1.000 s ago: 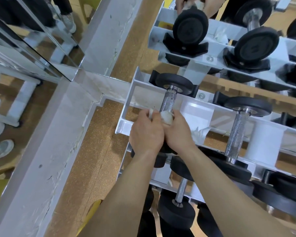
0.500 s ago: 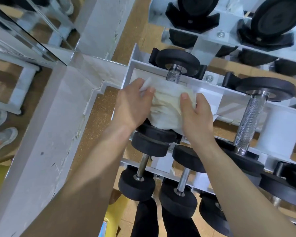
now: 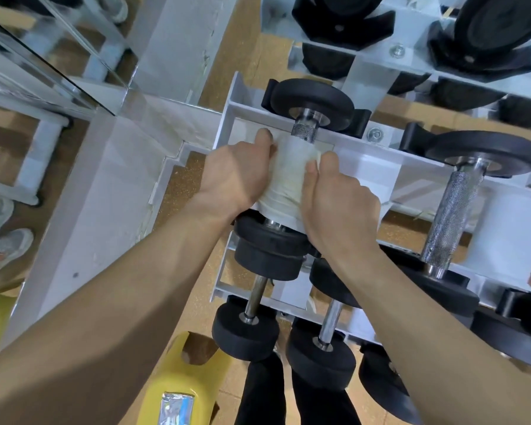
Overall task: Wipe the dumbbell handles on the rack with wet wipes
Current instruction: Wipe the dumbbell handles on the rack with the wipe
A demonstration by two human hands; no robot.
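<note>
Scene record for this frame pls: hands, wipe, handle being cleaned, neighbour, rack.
left hand: grips the wet wipe from the handle's left side
right hand: grips the wet wipe from the right side
wet wipe: white, wrapped round the handle, covering most of it
handle: knurled steel, only the far end bare
neighbour handle: to the right, bare, untouched
rack: white, tiers of black dumbbells

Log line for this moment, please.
wet wipe wrapped on dumbbell handle | left hand, right hand: both grip wipe | handle's far end uncovered
</note>
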